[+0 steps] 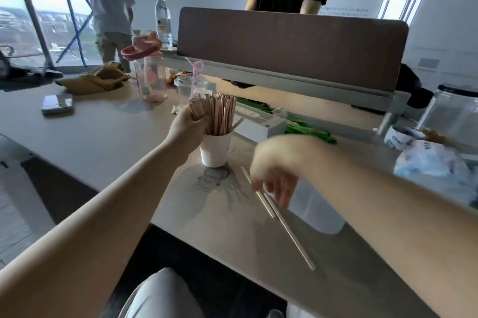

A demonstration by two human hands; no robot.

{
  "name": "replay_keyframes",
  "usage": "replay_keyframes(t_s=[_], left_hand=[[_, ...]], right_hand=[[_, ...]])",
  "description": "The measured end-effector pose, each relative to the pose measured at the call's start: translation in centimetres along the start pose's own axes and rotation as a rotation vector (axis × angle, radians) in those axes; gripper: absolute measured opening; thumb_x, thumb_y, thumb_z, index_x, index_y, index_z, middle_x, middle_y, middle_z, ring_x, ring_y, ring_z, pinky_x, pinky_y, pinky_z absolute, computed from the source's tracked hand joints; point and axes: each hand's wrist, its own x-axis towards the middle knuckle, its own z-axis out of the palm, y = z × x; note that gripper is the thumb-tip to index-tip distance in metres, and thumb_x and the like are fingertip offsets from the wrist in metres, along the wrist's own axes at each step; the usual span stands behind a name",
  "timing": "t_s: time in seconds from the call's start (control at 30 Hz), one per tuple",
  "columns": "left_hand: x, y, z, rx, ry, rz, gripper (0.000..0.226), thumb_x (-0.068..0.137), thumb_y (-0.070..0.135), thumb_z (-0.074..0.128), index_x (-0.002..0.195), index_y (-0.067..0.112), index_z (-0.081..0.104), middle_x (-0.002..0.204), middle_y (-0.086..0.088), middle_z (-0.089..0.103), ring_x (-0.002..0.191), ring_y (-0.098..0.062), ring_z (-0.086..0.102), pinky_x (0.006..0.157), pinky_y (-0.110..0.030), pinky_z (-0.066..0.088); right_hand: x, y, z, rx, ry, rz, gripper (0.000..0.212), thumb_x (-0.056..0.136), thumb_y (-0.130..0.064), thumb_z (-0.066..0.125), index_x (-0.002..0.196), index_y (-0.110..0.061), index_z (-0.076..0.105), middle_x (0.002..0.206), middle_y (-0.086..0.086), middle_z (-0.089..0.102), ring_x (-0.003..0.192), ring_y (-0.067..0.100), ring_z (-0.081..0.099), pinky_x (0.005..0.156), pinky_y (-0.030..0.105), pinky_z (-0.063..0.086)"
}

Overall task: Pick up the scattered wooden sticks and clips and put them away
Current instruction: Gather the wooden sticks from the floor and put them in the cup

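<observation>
Left hand [188, 123] curls round a bundle of wooden sticks [217, 113] standing packed in a white paper cup [216, 149] at the middle of the desk [103, 131]. The right hand [274, 180], blurred, hangs fingers-down over two loose sticks [287, 229] lying on the desk just near and right of the cup; whether those fingers pinch a stick or merely touch one cannot be told. No clips can be made out. The cup looks light and top-heavy, its sticks fanning well above the rim, so a tug or sideways lean from the gripping hand could tip it and spill the lot back across the desk. One stick leans out at the cup's right side and may drop if the bundle is jostled. The loose pair lie flat and thin, close alongside each other on a smooth surface; a hasty grab risks skating them toward the near edge of the desk and onto the floor. A clear lidded cup with a pink straw [192, 84] stands just beyond the paper cup, within range of a careless knock.
</observation>
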Motion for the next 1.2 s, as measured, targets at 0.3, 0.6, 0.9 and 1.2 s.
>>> replay_keyframes(t_s=[0.3, 0.6, 0.9, 1.2], left_hand=[[-4.6, 0.5, 0.0, -0.018, 0.016, -0.002, 0.019, 0.079, 0.031, 0.052, 0.094, 0.034, 0.063, 0.102, 0.001, 0.069, 0.100, -0.022, 0.063, 0.090, -0.044, 0.050], [-8.3, 1.5, -1.0, -0.344, -0.098, -0.055, 0.029, 0.080, 0.016, 0.059, 0.103, 0.033, 0.055, 0.105, 0.002, 0.063, 0.101, -0.015, 0.057, 0.082, -0.028, 0.045], [-9.2, 2.6, -2.0, -0.260, -0.160, -0.218, 0.079, 0.077, -0.014, 0.061, 0.140, 0.026, 0.034, 0.101, -0.001, 0.060, 0.091, -0.014, 0.057, 0.081, -0.031, 0.048], [-9.4, 2.4, -2.3, -0.211, -0.152, -0.235, 0.084, 0.074, -0.006, 0.071, 0.141, 0.029, 0.035, 0.122, -0.005, 0.053, 0.099, -0.017, 0.057, 0.087, -0.037, 0.052]], right_hand=[[2.5, 2.8, 4.5, -0.249, 0.181, 0.021, 0.040, 0.097, -0.035, 0.047, 0.069, -0.009, 0.056, 0.040, -0.001, 0.056, 0.051, 0.015, 0.049, 0.053, 0.023, 0.040], [2.7, 2.9, 4.2, -0.378, 0.253, -0.085, 0.018, 0.091, -0.005, 0.054, 0.107, 0.002, 0.059, 0.070, 0.007, 0.043, 0.058, 0.016, 0.042, 0.046, 0.021, 0.031], [0.7, 3.8, 0.2, 0.156, 0.511, -0.144, 0.010, 0.086, -0.001, 0.047, 0.082, -0.002, 0.056, 0.074, 0.015, 0.053, 0.061, 0.026, 0.048, 0.050, 0.029, 0.038], [-6.1, 0.7, -4.8, 0.798, 0.956, -0.596, 0.012, 0.094, -0.007, 0.050, 0.092, -0.006, 0.062, 0.068, 0.007, 0.062, 0.057, 0.015, 0.061, 0.058, 0.026, 0.056]])
